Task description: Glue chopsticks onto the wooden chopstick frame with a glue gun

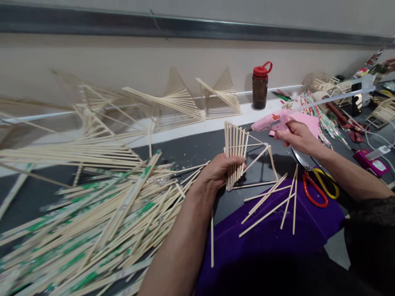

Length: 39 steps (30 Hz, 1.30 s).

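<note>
My left hand (217,170) is closed around one side of a small frame of wooden sticks (237,139), its thumb lying across a fan of side-by-side sticks. The rest of the frame reaches to the right as an open outline. In my right hand (298,135) is a pink hot glue gun (271,122), with a long clear glue stick (333,100) coming out of its back. The gun's nozzle points left, close to the top of the fanned sticks; whether it touches them I cannot tell. Several loose sticks (268,213) lie on purple cloth (311,228) below.
A big pile of sticks (101,222), some in wrappers, covers the left. Twisted stick models (182,102) stand along the wall. A bottle with a red lid (259,88) is at the back. Scissors (314,195) lie near my right forearm, and a purple device (372,162) with cables further right.
</note>
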{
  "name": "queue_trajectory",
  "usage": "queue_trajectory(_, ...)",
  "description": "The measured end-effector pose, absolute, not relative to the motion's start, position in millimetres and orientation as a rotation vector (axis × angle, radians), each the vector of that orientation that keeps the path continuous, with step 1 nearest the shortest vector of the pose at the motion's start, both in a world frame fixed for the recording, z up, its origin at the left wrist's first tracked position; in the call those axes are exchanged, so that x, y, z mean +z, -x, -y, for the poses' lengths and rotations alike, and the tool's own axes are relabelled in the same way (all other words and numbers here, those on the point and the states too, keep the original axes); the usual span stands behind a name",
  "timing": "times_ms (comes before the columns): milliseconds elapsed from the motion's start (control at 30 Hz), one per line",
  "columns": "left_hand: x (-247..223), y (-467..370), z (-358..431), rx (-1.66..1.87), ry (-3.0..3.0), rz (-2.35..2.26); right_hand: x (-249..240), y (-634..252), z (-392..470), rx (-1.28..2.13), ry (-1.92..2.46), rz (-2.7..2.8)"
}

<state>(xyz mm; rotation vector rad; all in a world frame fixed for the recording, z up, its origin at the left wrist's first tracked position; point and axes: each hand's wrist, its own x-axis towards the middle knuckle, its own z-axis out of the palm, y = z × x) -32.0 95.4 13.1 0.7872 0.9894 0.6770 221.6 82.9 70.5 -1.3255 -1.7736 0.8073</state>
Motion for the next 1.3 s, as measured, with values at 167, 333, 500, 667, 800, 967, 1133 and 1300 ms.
queue_trajectory(167, 13.1, 32.0, -94.9, 0.682, -0.773, -1.002, 66.0, -222.7, -83.3, 0.709, 1.365, 1.833)
queue_trajectory(333, 14.5, 31.9, -94.3, 0.674, -0.782, -0.993, 65.9, -223.5, -82.9, 0.626, 1.402, 1.888)
queue_trajectory(500, 14.2, 31.5, -94.4, 0.680, -0.793, -0.986, 67.5, -221.9, -82.0, 0.545, 1.430, 1.932)
queue_trajectory(667, 14.4, 31.1, -94.6, 0.685, -0.778, -0.998, 66.5, -222.5, -82.8, 0.504, 1.441, 1.951)
queue_trajectory(800, 15.5, 30.7, -94.3, 0.684, -0.780, -1.001, 66.9, -221.7, -82.5, 0.488, 1.447, 1.966)
queue_trajectory(967, 15.3, 30.6, -93.8, 0.705, -0.774, -1.002, 68.1, -220.5, -81.1, 0.423, 1.478, 2.008)
queue_trajectory(1133, 16.2, 30.7, -93.3, 0.714, -0.774, -1.023, 68.0, -220.2, -81.1, 0.375, 1.487, 2.041)
queue_trajectory(1300, 16.1, 30.5, -93.2, 0.712, -0.770, -1.020, 65.0, -219.6, -83.0, 0.408, 1.463, 2.006)
